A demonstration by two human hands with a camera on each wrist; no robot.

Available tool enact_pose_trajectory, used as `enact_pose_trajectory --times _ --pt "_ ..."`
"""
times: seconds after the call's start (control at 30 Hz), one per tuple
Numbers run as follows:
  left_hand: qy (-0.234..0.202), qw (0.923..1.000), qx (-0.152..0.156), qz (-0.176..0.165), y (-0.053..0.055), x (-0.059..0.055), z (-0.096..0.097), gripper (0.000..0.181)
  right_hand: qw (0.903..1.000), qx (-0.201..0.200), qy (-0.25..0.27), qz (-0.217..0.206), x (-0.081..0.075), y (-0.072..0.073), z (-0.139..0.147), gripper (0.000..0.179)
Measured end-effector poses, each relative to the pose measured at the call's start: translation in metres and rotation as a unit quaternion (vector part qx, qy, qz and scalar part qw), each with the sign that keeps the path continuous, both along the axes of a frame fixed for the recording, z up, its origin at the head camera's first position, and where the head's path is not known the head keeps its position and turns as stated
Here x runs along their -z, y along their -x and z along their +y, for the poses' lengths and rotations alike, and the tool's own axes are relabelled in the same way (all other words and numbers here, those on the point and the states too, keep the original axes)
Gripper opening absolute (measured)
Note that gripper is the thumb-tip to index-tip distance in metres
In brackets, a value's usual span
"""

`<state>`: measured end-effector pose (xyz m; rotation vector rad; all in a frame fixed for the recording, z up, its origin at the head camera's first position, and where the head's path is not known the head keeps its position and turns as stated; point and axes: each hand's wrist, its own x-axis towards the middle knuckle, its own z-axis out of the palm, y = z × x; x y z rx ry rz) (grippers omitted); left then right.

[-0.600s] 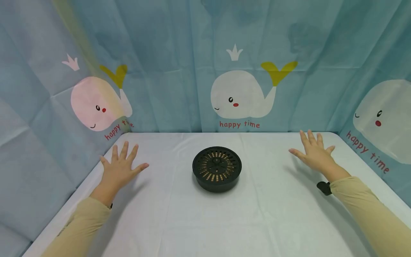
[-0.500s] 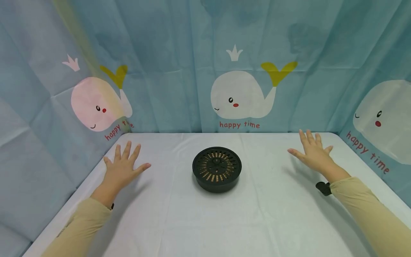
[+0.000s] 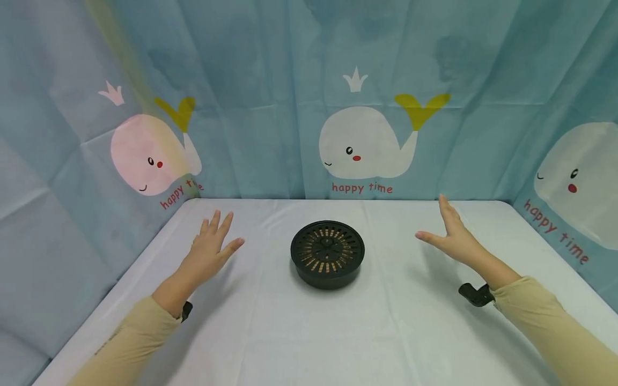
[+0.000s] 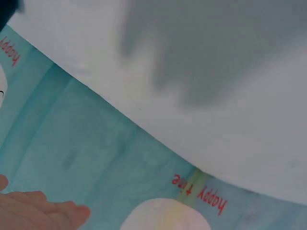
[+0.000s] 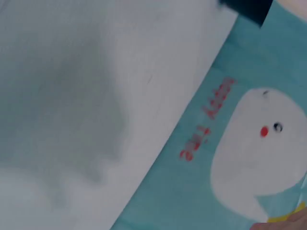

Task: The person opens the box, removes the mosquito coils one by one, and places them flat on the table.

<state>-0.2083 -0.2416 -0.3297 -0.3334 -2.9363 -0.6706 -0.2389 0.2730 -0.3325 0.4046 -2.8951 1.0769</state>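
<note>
A round black container (image 3: 327,254) with a slotted lid sits on the white-covered table, near the middle of the head view. Tan shows through the ring of slots; what lies inside cannot be made out. To its left my left hand (image 3: 207,254) hovers over the cloth, fingers extended and thumb apart. My right hand (image 3: 456,241) is raised on the other side, thumb pointing toward the container, and some of its fingers are hidden behind the foremost one. Neither hand touches anything. Only part of each hand enters the wrist views.
Blue curtains (image 3: 251,150) printed with whales hang behind and beside the table (image 3: 309,338). A black wrist device (image 3: 477,295) sticks out below the right sleeve, and a smaller dark one (image 3: 186,311) below the left sleeve. Hand shadows fall on the cloth.
Both hands have moved inward toward the container and turned so their palms face each other more. The container keeps its place on the table.
</note>
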Motion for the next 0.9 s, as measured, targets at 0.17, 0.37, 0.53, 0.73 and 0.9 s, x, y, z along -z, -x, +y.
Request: enact_pose_trajectory --times 0.17,0.37,0.53,0.73,0.9 --pt "-0.074 0.9968 0.020 -0.020 -0.004 -0.001 0.014 0.076 0.9985 -0.023 0.045 -0.022 0.000 -0.010 -0.021 0.118" --pt "-0.116 0.9926 0.031 -0.013 -0.006 0.001 0.028 0.075 0.9925 -0.039 0.101 -0.057 0.005 -0.022 -0.044 0.122" --pt "-0.143 0.9891 0.034 -0.011 -0.007 0.005 0.040 0.072 0.9814 -0.053 0.159 -0.093 0.012 -0.027 -0.059 0.122" --pt "-0.190 0.9806 0.045 -0.015 -0.007 0.006 0.057 0.067 0.9644 -0.066 0.221 -0.129 0.019 -0.030 -0.075 0.123" --pt "-0.234 0.9700 0.065 -0.017 -0.008 0.009 0.070 0.065 0.9475 -0.076 0.258 -0.172 0.024 -0.032 -0.086 0.124"
